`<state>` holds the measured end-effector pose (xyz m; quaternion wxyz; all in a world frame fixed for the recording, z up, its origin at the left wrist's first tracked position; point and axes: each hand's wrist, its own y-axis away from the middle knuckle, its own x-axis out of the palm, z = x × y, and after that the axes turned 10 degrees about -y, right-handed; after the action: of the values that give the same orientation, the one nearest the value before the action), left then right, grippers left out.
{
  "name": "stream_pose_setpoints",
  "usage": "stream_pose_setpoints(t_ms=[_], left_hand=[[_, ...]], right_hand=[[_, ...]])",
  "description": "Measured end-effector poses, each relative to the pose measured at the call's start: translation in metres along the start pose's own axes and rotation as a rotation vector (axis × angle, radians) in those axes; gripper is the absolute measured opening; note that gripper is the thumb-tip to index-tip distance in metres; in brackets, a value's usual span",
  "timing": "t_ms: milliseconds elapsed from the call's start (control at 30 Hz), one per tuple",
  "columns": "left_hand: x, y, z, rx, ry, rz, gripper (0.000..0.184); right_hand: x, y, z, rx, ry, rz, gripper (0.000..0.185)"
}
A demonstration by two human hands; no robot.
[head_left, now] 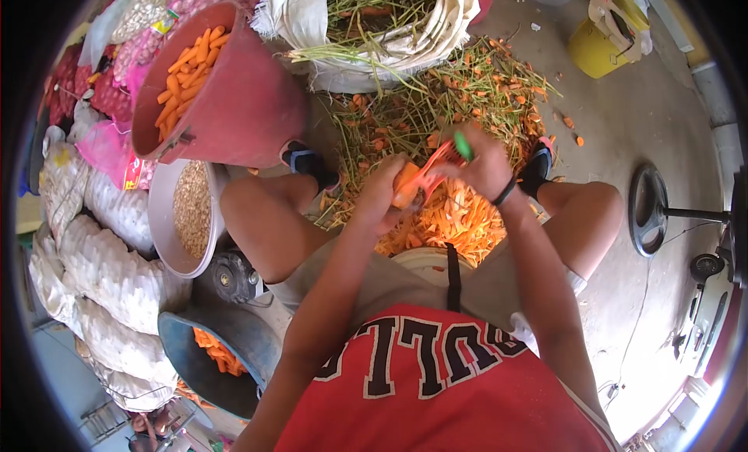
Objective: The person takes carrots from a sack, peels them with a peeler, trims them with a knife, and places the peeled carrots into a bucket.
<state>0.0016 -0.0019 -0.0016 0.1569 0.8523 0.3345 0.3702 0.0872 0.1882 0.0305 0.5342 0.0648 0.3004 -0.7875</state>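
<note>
My left hand (380,188) is closed around a thick orange carrot (406,187), with the carrot's end pointing towards the right. My right hand (485,167) grips a red peeler (441,156) with a green part by the thumb. The peeler is close against the carrot; whether its blade touches cannot be made out. Beneath both hands lies a heap of orange carrot peelings (460,218), between my knees. Beyond them, green stalks and cut carrot tops (467,93) are spread over the floor.
A large red tub (257,93) with peeled carrots stands at the upper left. Behind the stalks is a white sack (374,74) stuffed with stems. At the left are a pale basin (164,218), a blue bucket (183,358) and filled sacks (109,273). A yellow bucket (594,51) stands upper right.
</note>
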Motion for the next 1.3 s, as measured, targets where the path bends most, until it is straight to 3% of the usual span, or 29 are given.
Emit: stream_pose_setpoints(t_ms=[67, 167, 233, 300, 367, 433, 467, 567, 633, 700, 800, 833, 900, 1000, 1100, 1200, 1300], left_hand=[[0.009, 0.008, -0.001, 0.005, -0.107, -0.066, 0.024], [0.017, 0.015, -0.01, -0.032, -0.018, -0.039, 0.019], [0.003, 0.006, -0.005, -0.062, 0.035, 0.032, 0.02], [0.003, 0.001, -0.007, -0.058, 0.032, 0.045, 0.021], [0.011, 0.009, -0.005, -0.047, -0.031, -0.004, 0.022], [0.016, 0.015, -0.006, -0.055, -0.046, -0.033, 0.022], [0.02, 0.015, -0.009, -0.05, -0.053, -0.042, 0.021], [0.019, 0.013, -0.014, -0.014, -0.046, -0.045, 0.021], [0.011, 0.009, -0.013, -0.005, -0.027, -0.01, 0.021], [0.005, 0.006, -0.009, -0.028, -0.009, 0.058, 0.022], [0.012, 0.011, -0.004, 0.013, -0.094, -0.064, 0.022], [0.015, 0.014, -0.006, 0.0, -0.096, -0.053, 0.023], [0.02, 0.018, -0.012, -0.014, -0.094, -0.027, 0.024], [0.01, 0.01, -0.009, 0.003, 0.055, -0.046, 0.024], [0.004, 0.003, 0.0, 0.02, 0.005, -0.086, 0.023], [0.009, 0.012, -0.004, -0.01, -0.067, -0.04, 0.024], [0.012, 0.01, -0.006, -0.036, -0.04, -0.05, 0.026]], right_hand=[[-0.019, -0.005, -0.026, 0.178, -0.09, -0.052, 0.048], [-0.03, -0.009, -0.033, 0.28, -0.138, -0.13, 0.046], [-0.007, -0.001, -0.009, 0.01, -0.075, -0.083, 0.048], [0.004, 0.001, 0.016, -0.098, 0.079, 0.016, 0.051], [-0.005, 0.0, -0.007, 0.023, -0.008, 0.0, 0.053], [-0.019, -0.006, -0.026, 0.276, -0.093, 0.012, 0.056], [-0.022, -0.009, -0.03, 0.212, -0.027, -0.048, 0.056], [-0.024, -0.007, -0.027, 0.311, -0.137, -0.126, 0.056], [-0.009, -0.001, -0.005, 0.139, -0.132, -0.057, 0.057], [0.002, 0.0, 0.023, -0.144, 0.09, -0.044, 0.055], [-0.012, -0.003, -0.003, -0.015, 0.04, -0.029, 0.053], [-0.021, -0.004, -0.016, 0.238, -0.035, -0.026, 0.053], [-0.032, -0.01, -0.032, 0.417, -0.044, -0.063, 0.053], [-0.007, 0.004, -0.009, 0.237, -0.145, -0.033, 0.059], [0.006, 0.004, 0.015, -0.05, 0.043, 0.039, 0.059], [-0.014, -0.003, -0.014, 0.215, 0.053, 0.066, 0.056], [-0.024, -0.007, -0.028, 0.423, -0.176, -0.121, 0.054]])
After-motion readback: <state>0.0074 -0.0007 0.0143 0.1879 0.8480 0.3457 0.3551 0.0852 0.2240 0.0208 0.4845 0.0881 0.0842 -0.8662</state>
